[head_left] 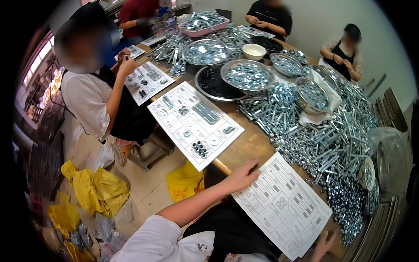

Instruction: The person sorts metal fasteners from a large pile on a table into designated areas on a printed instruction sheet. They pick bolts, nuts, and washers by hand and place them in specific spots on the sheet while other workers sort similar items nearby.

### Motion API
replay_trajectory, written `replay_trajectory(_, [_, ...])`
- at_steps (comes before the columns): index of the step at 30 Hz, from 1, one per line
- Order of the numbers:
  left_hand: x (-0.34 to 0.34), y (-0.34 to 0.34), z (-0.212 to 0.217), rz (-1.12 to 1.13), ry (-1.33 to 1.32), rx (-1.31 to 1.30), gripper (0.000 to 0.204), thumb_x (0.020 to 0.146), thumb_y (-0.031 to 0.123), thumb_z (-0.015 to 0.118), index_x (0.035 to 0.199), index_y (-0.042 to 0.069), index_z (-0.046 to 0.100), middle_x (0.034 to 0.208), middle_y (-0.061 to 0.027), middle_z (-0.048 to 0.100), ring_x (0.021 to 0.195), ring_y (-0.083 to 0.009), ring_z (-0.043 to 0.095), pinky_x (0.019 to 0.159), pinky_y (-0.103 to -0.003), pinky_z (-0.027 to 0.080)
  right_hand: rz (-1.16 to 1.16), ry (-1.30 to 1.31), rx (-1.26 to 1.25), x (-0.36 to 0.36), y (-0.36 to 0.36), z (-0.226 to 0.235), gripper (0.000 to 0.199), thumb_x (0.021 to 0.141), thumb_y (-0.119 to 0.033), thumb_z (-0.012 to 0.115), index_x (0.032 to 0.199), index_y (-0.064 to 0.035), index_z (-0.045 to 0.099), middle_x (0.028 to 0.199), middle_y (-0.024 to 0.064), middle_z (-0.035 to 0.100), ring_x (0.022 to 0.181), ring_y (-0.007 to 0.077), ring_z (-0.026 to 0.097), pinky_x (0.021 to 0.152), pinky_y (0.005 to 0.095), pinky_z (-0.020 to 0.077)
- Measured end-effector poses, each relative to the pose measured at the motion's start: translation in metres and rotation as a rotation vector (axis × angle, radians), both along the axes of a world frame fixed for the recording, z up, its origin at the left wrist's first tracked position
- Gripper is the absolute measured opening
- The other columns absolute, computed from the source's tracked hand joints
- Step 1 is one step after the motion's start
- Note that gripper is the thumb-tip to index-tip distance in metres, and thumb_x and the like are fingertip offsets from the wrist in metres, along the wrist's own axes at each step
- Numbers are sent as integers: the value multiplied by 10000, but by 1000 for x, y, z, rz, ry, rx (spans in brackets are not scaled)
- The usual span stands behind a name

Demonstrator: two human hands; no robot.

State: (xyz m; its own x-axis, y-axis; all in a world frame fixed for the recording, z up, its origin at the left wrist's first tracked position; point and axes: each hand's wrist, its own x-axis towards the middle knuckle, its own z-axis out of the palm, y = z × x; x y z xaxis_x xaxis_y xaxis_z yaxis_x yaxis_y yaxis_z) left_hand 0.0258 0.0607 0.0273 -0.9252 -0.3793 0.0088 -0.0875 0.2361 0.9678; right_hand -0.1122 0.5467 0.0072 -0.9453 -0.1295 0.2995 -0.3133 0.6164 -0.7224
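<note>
A white printed sheet with outline drawings of fasteners in boxes lies slanted at the table's near edge, over my lap. Its drawn boxes carry no loose parts. My left hand grips its left edge, thumb on top and the other fingers partly hidden. At its lower right corner, my right hand holds the edge, partly cut off by the sheet. Left of it, a second printed sheet bears bolts, dark nuts and washers.
Loose bolts and small nuts are heaped along the right. Metal bowls of washers and a pink tray stand farther back. Several people work around the table. Yellow bags lie on the floor at left.
</note>
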Motion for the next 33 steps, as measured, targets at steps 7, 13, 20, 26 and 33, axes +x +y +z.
replay_trajectory(7, [-11,30,-21,-30,-71,317,645,940,141,578,1490,-60,305,1575,-226,268,1480,-306,228,1203,-383,183,-135,-273,-190,36,-69,13,615,903,-131,637,1447,36,404,1463,210,460,1344,285,448,1113,360,341])
replay_trajectory(13, [-8,16,-13,-58,-52,351,648,875,5,565,1469,-92,325,1557,-213,303,1450,-293,291,1183,-384,205,-99,-141,135,30,-76,30,616,873,-326,679,1353,16,500,1351,282,514,1313,447,423,1097,466,345])
replay_trajectory(20, [-23,33,40,14,-211,199,543,961,100,573,1450,-29,375,1475,-152,417,1334,-253,433,1076,-363,359,-3,-278,240,10,-48,61,548,873,-300,663,1342,-51,528,1376,272,496,1294,430,443,1063,481,386])
replay_trajectory(26, [-150,83,71,-358,230,-418,206,883,132,651,1030,-6,693,976,-149,669,874,-270,651,779,-340,497,70,94,226,-104,-92,95,235,872,-125,621,1087,-41,667,1008,151,674,883,367,654,763,449,519])
replay_trajectory(33, [-242,118,53,-93,293,-902,257,843,266,708,967,44,669,856,-130,655,777,-317,665,665,-428,515,171,325,249,-147,-186,80,98,833,-106,638,921,-72,660,882,111,629,798,324,654,682,421,528])
